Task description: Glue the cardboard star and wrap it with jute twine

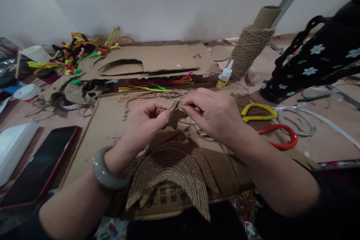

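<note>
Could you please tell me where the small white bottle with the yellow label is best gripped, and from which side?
Probably by its labelled body, from the near left: the bottle has its narrow nozzle uppermost, and the twine spool stands close on its right.

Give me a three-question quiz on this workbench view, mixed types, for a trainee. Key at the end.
1. Multiple choice: what shape is the twine piece on the printed cardboard?
A) full circle
B) arched crescent
C) square

2. True or false: the left hand is holding a small brown piece.

3. Fill in: a yellow loop handle lies on the right; the other loop handle near it is ____.

Key: 1. B; 2. True; 3. red
</note>
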A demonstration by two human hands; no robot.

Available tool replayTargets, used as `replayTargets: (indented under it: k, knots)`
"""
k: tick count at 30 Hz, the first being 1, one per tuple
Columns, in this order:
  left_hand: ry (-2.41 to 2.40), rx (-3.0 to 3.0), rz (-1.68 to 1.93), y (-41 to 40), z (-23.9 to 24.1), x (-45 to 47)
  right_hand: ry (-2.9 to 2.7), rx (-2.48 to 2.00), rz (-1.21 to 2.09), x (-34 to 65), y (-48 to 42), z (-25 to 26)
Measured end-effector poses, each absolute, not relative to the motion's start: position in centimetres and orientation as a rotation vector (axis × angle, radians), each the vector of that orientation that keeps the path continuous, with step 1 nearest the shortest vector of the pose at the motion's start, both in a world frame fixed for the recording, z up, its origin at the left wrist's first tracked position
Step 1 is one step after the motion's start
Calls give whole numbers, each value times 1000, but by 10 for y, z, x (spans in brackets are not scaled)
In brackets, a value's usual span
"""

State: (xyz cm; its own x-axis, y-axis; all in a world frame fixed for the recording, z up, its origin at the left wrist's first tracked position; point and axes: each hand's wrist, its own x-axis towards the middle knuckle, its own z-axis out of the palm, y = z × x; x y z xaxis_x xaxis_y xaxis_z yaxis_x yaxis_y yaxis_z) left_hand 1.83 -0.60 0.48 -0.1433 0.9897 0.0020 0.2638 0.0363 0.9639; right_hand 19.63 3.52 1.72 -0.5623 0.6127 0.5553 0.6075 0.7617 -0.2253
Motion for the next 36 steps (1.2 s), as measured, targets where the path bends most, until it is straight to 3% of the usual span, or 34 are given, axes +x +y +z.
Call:
replayTargets:
  k: [21, 30, 36]
  knots:
    - [1492, 1336, 1158, -7, 3, 23, -2191, -1040, 680, 191, 40, 22]
    - [1413, 1390, 1047, -11, 15, 24, -2299, -985, 717, 192, 36, 28]
    - [1398, 1352, 1063, -12, 18, 25, -2328, -928, 479, 190, 30, 24]
